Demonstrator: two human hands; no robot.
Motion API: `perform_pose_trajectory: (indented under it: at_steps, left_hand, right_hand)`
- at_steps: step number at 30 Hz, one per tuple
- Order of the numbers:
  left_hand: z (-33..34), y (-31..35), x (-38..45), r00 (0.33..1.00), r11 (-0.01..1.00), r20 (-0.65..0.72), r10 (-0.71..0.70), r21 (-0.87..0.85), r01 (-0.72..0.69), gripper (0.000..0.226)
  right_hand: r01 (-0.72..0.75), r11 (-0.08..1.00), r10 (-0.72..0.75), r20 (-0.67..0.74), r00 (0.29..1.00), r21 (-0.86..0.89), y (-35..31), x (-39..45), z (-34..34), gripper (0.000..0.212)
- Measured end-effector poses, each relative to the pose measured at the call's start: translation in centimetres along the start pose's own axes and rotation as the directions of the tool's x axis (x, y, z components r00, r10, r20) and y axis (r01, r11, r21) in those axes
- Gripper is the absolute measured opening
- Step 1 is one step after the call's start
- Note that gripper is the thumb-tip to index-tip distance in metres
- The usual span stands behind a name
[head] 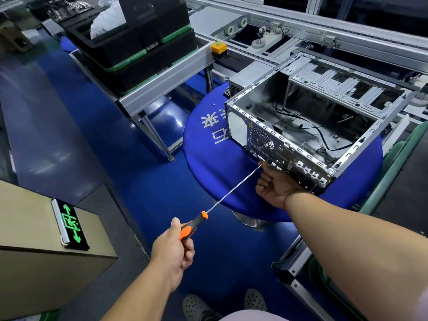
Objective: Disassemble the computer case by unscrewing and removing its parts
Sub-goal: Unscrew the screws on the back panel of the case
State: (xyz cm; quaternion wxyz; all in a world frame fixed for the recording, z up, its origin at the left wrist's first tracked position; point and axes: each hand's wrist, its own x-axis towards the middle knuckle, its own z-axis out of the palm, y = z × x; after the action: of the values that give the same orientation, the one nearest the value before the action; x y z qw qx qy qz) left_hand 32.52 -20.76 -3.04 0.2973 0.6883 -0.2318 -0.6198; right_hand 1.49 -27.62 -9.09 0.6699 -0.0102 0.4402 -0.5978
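Note:
An open metal computer case point(308, 126) lies on a round blue table point(222, 163), its rear panel facing me and black cables loose inside. My left hand point(172, 249) grips the orange and black handle of a long screwdriver point(193, 225). The thin shaft runs up and right to the case's rear panel. My right hand point(275, 184) is curled at the shaft's tip, right against the lower rear panel, and seems to pinch the tip. A small loose screw point(213, 104) lies on the table left of the case.
A grey power supply unit point(245, 81) sits behind the case. Stacked black trays point(139, 49) stand on a conveyor frame at the upper left, with a yellow button box point(218, 47) at its end. A cardboard box point(46, 251) carrying a green exit sign stands lower left. Another conveyor frame point(298, 269) runs on the right.

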Motion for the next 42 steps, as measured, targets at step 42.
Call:
perform_pose_trajectory:
  at_steps: [42]
  left_hand:
    - [-1.3,-1.9,0.8,0.929,0.845,0.079,0.363,0.391,-0.364,0.01]
  right_hand:
    - [-0.006,1.0,0.007,-0.061,0.998,0.012,0.0,0.0,0.2,0.012]
